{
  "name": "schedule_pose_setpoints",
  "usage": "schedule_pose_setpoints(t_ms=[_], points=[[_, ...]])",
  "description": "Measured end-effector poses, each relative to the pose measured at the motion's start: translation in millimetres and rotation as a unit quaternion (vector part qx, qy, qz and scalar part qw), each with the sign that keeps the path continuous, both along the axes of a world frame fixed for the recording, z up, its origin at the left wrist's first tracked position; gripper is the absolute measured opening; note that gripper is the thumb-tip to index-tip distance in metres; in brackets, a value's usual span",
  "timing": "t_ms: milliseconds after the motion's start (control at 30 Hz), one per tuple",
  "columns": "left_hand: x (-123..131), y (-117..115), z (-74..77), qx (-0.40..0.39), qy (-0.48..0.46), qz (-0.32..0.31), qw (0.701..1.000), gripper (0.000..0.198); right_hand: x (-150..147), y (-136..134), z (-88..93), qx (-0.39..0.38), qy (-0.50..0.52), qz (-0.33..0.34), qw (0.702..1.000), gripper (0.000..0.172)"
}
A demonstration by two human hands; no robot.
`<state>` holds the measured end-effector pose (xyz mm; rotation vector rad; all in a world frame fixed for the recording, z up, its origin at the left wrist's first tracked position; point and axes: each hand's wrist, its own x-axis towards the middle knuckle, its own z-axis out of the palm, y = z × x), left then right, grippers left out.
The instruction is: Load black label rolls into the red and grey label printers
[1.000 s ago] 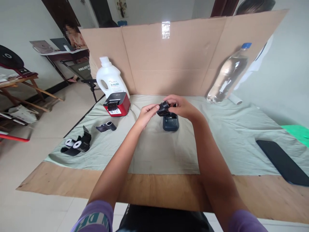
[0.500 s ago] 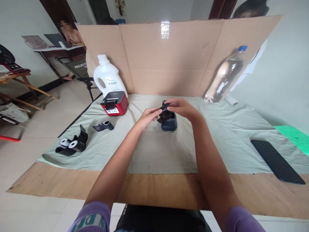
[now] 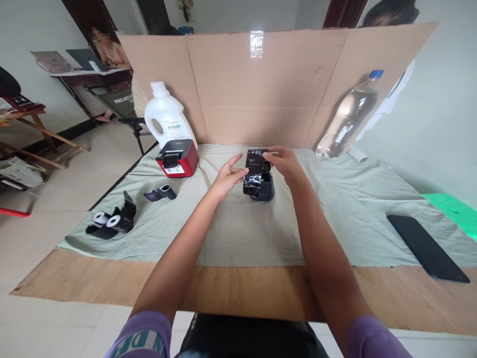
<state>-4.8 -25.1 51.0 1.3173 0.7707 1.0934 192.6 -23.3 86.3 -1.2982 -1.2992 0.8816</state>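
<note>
My right hand (image 3: pixel 283 161) pinches the upper right of a roll of black labels (image 3: pixel 255 171), whose shiny strip hangs down toward me. Behind and under the strip is a small dark label printer (image 3: pixel 267 189); the labels cover much of it. My left hand (image 3: pixel 228 177) is at the strip's left edge, index finger and thumb spread, the thumb tip touching or nearly touching it. How far the roll sits inside the printer cannot be seen.
At left are a red label printer (image 3: pixel 185 164), a white jug (image 3: pixel 169 119) and loose black label rolls (image 3: pixel 118 223). Cardboard (image 3: pixel 257 89) stands behind. A water bottle (image 3: pixel 348 117) leans at right, with a dark phone (image 3: pixel 427 246) nearer me. A person (image 3: pixel 112 52) sits far left.
The black strip has been turned and now hangs flatter and longer in front of the printer. My left fingers have spread and moved off the roll; my right hand keeps its pinch.
</note>
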Motion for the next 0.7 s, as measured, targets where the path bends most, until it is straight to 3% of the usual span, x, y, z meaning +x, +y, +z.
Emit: schedule_pose_setpoints(t_ms=[167, 300, 700], points=[[5, -3, -0.6, 0.005, 0.003, -0.004, 1.0, 0.11, -11, 0, -1.4, -0.033, 0.015, -0.019, 0.999, 0.024], [3, 1, -5.5, 0.019, 0.018, 0.002, 1.0, 0.111, -12, -2, -0.7, -0.047, 0.002, 0.011, 0.999, 0.02], [2, 8, -16.7, 0.058, 0.071, 0.04, 0.995, 0.102, -8, -8, 3.7, -0.053, -0.037, 0.036, 0.997, 0.029]])
